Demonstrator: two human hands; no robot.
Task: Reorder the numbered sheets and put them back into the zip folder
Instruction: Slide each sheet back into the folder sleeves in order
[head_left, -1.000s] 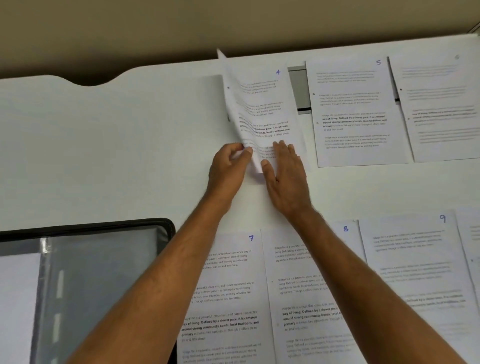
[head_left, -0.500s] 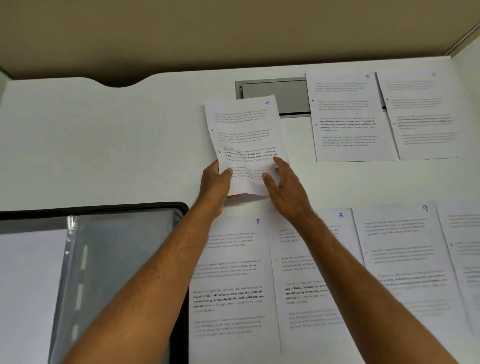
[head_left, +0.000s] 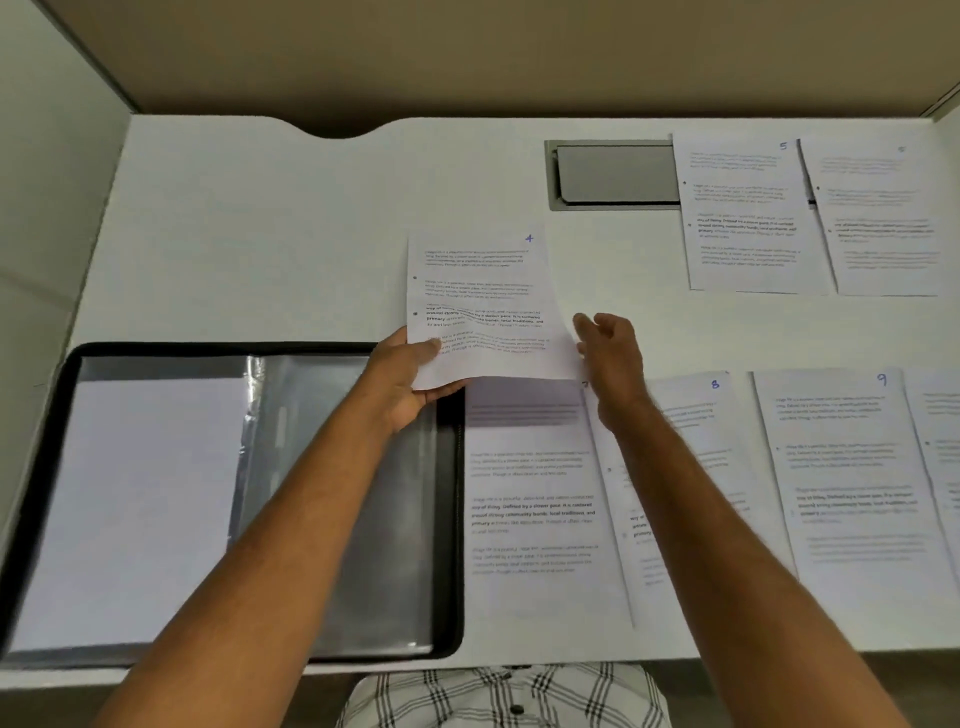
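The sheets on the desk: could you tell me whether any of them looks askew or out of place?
Sheet 4 is off the desk, held at its lower left corner by the left hand. Sheet 8 lies tilted, overlapping its neighbour. Nothing looks torn or spilled.

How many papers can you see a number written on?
4: sheet 4 held in the left hand, sheet 5 at the back right, sheets 8 and 9 in front. Other sheets' numbers are hidden or blurred.

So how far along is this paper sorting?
Partly done, it seems: the open zip folder already holds white paper. In hand: the left hand grips sheet 4, the right hand open beside it. Left: sheets 5, 8 and 9 lie on the desk.
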